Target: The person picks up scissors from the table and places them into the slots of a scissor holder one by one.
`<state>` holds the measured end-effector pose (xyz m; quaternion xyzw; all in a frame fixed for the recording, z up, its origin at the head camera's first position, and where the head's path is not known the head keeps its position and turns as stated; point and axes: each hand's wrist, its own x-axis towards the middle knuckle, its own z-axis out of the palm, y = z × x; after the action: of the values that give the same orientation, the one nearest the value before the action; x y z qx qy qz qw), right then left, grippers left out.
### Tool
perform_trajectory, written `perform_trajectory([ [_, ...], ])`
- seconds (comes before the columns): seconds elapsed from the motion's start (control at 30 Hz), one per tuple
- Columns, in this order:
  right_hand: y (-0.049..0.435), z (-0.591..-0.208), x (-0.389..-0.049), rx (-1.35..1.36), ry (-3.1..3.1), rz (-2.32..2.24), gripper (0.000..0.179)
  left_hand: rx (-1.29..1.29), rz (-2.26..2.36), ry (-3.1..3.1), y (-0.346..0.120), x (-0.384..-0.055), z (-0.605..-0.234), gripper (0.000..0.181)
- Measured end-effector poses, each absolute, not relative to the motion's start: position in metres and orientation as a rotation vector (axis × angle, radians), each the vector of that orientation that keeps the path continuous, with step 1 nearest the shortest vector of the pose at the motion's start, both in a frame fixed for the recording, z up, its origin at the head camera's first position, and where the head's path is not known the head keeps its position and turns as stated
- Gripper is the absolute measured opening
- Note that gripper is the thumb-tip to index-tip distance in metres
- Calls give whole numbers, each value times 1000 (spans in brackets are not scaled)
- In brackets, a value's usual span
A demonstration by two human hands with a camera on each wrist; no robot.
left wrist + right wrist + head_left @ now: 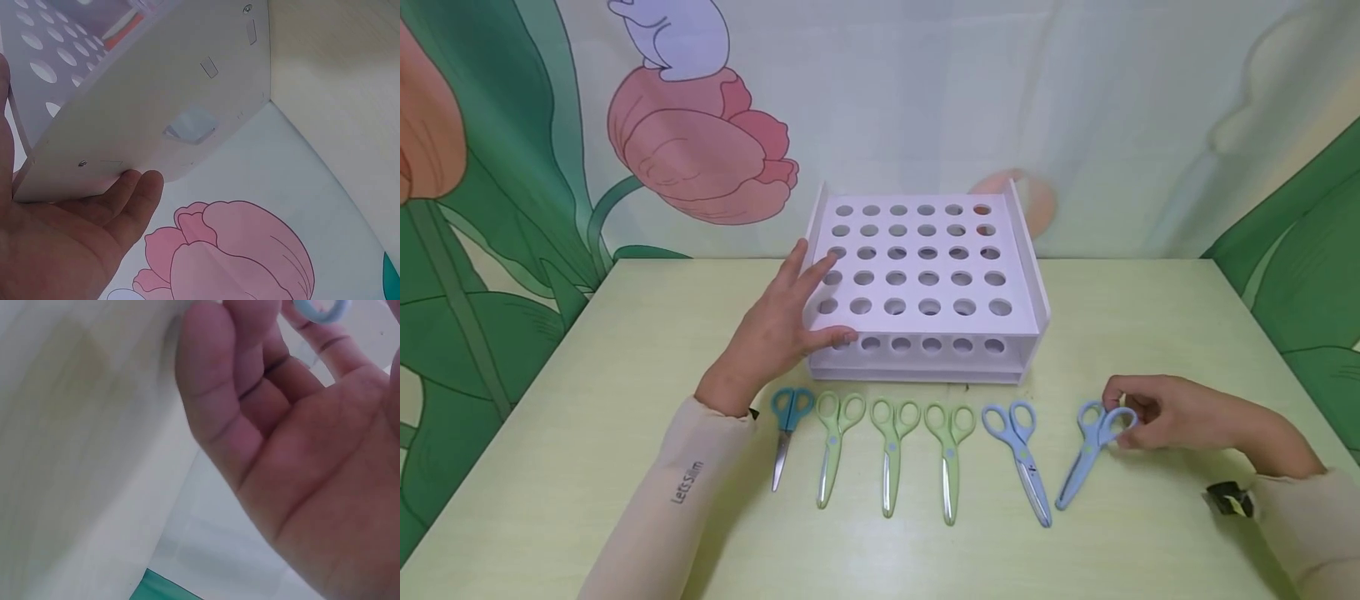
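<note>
Prob handling blue scissors point(1098, 435) rn, end of the row at lower right of frame, pinched by one ring btwn thumb + fingers of the R hand point(1183, 414). Can't tell if picking up or setting down. Next up imo: need to hold that ring lightly and not bump the other blue pair point(1019, 442) just beside. Spread fingers on the L hand point(773, 321), resting along the left side of the white holed rack point(913, 292) mid frame. Pale yellow-green tabletop point(1120, 550) across the bottom, tulip-print backdrop point(880, 108) up top w/ a big pink bloom point(688, 154) upper left
</note>
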<state>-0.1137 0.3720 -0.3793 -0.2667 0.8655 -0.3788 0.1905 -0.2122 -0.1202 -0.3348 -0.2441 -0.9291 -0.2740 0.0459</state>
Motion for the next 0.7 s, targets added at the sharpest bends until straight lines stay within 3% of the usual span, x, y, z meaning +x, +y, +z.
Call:
perform_trajectory([
  [0.3,373,-368,-116,-654,2250,-1252,26,-748,-832,-2833,-119,-211,-333,103],
  [0.7,376,-355,-116,-657,2140,-1549,36,-760,-825,-2825,-118,-212,-334,102],
])
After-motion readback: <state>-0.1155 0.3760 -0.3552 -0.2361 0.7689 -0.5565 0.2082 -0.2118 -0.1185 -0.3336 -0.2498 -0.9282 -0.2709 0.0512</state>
